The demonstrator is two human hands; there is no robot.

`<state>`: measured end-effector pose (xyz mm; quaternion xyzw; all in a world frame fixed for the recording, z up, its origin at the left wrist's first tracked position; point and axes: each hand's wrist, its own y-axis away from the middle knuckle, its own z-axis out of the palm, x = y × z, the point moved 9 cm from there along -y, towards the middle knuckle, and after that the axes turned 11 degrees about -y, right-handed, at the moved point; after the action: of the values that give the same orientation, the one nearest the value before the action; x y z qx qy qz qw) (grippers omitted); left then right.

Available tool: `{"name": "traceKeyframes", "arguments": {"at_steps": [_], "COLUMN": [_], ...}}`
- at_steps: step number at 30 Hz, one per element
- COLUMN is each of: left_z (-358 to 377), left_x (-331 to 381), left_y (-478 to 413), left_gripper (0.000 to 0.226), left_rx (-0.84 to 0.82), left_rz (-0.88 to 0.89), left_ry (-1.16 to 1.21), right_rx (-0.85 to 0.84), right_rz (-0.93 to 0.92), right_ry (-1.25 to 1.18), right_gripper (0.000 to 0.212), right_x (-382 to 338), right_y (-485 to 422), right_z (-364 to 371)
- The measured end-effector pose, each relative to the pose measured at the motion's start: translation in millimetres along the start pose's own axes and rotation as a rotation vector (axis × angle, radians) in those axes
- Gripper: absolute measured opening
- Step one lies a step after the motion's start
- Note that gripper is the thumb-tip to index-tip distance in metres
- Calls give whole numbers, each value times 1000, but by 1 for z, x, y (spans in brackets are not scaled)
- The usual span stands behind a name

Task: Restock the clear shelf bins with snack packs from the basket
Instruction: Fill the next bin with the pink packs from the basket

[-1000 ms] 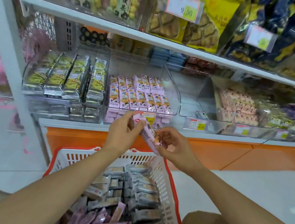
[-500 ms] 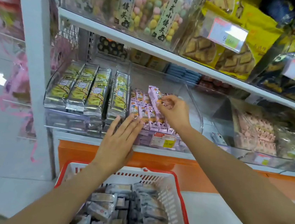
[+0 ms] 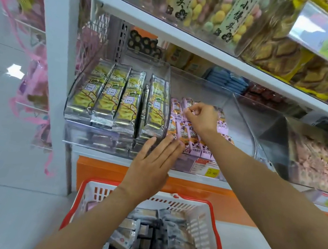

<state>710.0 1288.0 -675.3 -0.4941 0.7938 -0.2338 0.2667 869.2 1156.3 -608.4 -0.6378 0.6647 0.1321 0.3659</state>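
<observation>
A clear shelf bin holds rows of pink snack packs. My right hand reaches into it, and its fingertips pinch the top of one pink pack at the back row. My left hand is flat with straight fingers, touching the front edge of the pink packs and the bin's front wall. Below, a white basket with a red rim holds several grey and purple snack packs.
The neighbouring clear bin on the left is filled with green and silver packs. A white shelf overhangs the bins, loaded with bagged sweets. Another bin with pink snacks stands to the right. A white upright post is at left.
The pink pack both hands held above the basket has been carried up into the bin by my right hand. My left hand let go and now lies flat at the bin's front.
</observation>
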Motion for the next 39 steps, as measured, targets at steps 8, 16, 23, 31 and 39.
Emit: {"name": "traceKeyframes", "arguments": {"at_steps": [8, 16, 23, 31, 39], "left_z": [-7, -20, 4, 70, 87], "left_x": [1, 11, 40, 19, 19], "left_y": [-1, 11, 52, 98, 112], "left_gripper": [87, 94, 71, 96, 94], "left_rx": [-46, -47, -165, -546, -567], "left_rz": [-1, 58, 251, 106, 92], "left_ry": [49, 35, 36, 24, 49], "right_rx": [-59, -90, -199, -703, -1191], "right_rz": [-49, -275, -249, 59, 308], "right_ry": [-80, -443, -537, -329, 151], "right_gripper": [19, 12, 11, 22, 40], "right_x": [1, -29, 17, 112, 185], "right_y": [10, 110, 194, 271, 356], "right_z": [-10, -49, -31, 73, 145]}}
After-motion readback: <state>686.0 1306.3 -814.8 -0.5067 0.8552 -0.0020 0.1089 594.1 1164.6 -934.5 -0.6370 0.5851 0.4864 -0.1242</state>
